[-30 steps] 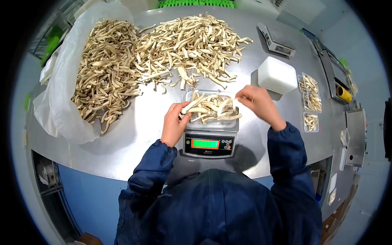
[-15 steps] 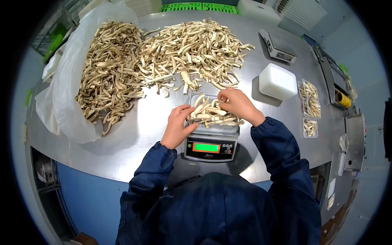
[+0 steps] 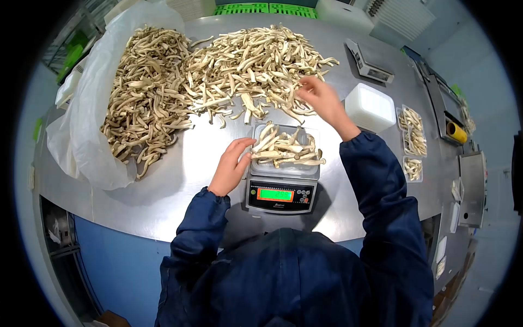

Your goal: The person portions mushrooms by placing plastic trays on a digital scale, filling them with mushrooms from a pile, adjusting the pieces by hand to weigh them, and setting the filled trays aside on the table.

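A clear plastic tray sits on a scale with a lit green display. Long pale mushrooms are heaped in it. At the tray's left edge is my left hand, its fingers apart beside the mushrooms. My right hand is over the near right side of the large mushroom pile. Its fingers are bent and slightly blurred, and whether they hold anything cannot be made out.
Darker mushrooms lie on a white plastic bag at the left. Right of the scale stand stacked white trays, filled small trays and a second scale. Green crates are at the back.
My right hand has moved from the tray out to the large pile. My left hand has stayed by the tray's left side and drawn back slightly from the mushrooms.
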A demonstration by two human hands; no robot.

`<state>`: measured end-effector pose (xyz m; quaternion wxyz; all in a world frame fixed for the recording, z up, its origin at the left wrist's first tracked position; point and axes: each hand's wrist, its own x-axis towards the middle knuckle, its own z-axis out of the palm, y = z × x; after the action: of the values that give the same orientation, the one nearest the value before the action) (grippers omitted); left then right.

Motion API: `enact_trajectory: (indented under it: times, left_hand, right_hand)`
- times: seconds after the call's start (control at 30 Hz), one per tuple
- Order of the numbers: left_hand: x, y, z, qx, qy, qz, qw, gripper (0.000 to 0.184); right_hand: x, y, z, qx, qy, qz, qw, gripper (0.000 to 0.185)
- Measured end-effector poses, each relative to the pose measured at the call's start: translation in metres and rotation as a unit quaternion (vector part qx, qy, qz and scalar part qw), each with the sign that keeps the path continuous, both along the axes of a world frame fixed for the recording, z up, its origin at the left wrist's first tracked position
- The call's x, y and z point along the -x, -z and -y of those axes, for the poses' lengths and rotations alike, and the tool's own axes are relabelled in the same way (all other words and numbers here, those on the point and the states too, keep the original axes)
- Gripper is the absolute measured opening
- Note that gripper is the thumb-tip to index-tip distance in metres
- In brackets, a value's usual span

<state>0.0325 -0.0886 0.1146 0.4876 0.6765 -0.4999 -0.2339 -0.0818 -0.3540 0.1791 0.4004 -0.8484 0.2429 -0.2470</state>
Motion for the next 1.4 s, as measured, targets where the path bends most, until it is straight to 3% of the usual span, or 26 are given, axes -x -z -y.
enact_trajectory:
  times: [0.1, 0.2, 0.27, 0.4, 0.43, 0.57, 0.63, 0.7, 0.83, 0.93, 1.07, 1.2, 1.3, 1.37, 1.4]
  left_hand:
    - [-0.002, 0.002, -0.002, -0.001, -0.017, -0.008, 1.0, 0.032]
    - [-0.001, 0.002, 0.001, 0.003, -0.026, 0.005, 1.0, 0.033]
    - [0.0, 0.001, 0.007, 0.005, -0.027, 0.024, 0.999, 0.034]
    - [-0.005, 0.0, 0.026, 0.007, -0.007, 0.068, 0.998, 0.039]
    - [-0.009, 0.003, 0.032, 0.002, 0.004, 0.078, 0.997, 0.04]
    - [-0.02, 0.004, 0.047, -0.043, 0.03, 0.148, 0.988, 0.043]
    - [-0.021, 0.008, 0.051, -0.044, 0.044, 0.166, 0.984, 0.043]
    - [-0.022, 0.012, 0.053, -0.045, 0.058, 0.177, 0.981, 0.043]
    - [-0.018, 0.012, 0.055, -0.071, 0.081, 0.163, 0.981, 0.043]
    - [-0.019, 0.011, 0.058, -0.068, 0.108, 0.136, 0.982, 0.042]
    - [-0.022, 0.015, 0.061, -0.062, 0.14, 0.137, 0.979, 0.039]
    - [-0.018, 0.01, 0.059, -0.075, 0.133, 0.173, 0.973, 0.041]
    - [-0.009, 0.014, 0.061, -0.038, 0.082, 0.176, 0.98, 0.045]
    - [-0.006, 0.025, 0.065, 0.011, 0.069, 0.108, 0.992, 0.046]
    - [-0.004, 0.028, 0.065, 0.034, 0.062, 0.073, 0.995, 0.047]
  right_hand:
    - [0.017, -0.018, -0.012, 0.063, -0.039, -0.06, 0.995, 0.042]
    - [0.039, -0.027, -0.058, 0.097, -0.146, -0.267, 0.948, 0.046]
    - [0.055, -0.014, -0.086, 0.213, -0.146, -0.214, 0.942, 0.048]
    - [0.063, -0.003, -0.096, 0.199, -0.139, -0.269, 0.932, 0.043]
    - [0.067, 0.004, -0.09, 0.189, -0.142, -0.239, 0.942, 0.033]
    - [0.077, 0.011, -0.059, 0.102, -0.191, -0.092, 0.972, 0.022]
    - [0.081, 0.014, -0.047, -0.088, -0.157, -0.09, 0.98, 0.021]
    - [0.086, 0.02, -0.034, -0.248, -0.136, -0.09, 0.955, 0.022]
    - [0.085, 0.032, -0.036, -0.355, -0.141, -0.002, 0.924, 0.024]
    - [0.081, 0.034, -0.04, -0.296, -0.171, -0.048, 0.939, 0.023]
    - [0.081, 0.023, -0.047, -0.014, -0.189, -0.031, 0.981, 0.024]
    - [0.087, 0.019, -0.04, 0.0, -0.103, -0.044, 0.994, 0.025]
    - [0.086, 0.047, -0.044, 0.002, -0.059, -0.009, 0.998, 0.039]
    - [0.08, 0.059, -0.06, -0.042, -0.047, 0.0, 0.998, 0.047]
    - [0.075, 0.063, -0.07, -0.011, -0.033, -0.002, 0.999, 0.047]
